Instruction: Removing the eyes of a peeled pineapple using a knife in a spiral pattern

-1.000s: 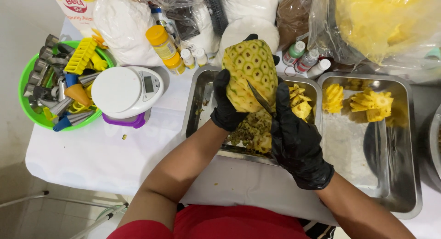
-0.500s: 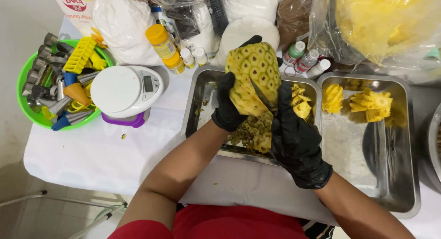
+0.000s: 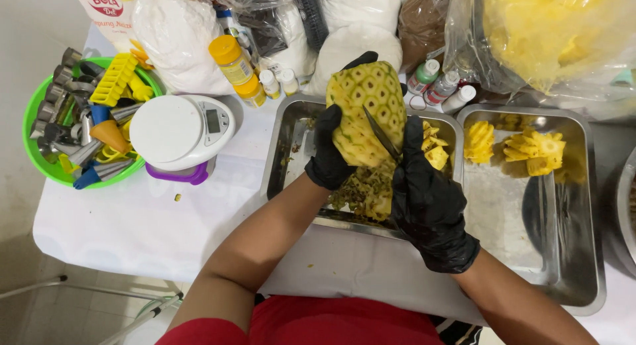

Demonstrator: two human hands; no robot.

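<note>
white-clothed table (image 3: 132, 232). my left hand (image 3: 329, 156) wraps the half-peeled pineapple (image 3: 366, 113) above a steel tray (image 3: 281, 153); my right hand (image 3: 430, 202) is clenched on a knife (image 3: 379, 133), slicing skin. i judge peeling about midway; peel scraps (image 3: 361, 192) lie below.

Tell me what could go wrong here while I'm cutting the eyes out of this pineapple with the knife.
1. The knife blade lies across the pineapple close to the gloved left hand gripping it; a slip could cut those fingers.
2. The fruit is held up over the steel tray, not resting flat, so it could twist in wet gloves.
3. Peel scraps may spill onto the white tablecloth.
</note>
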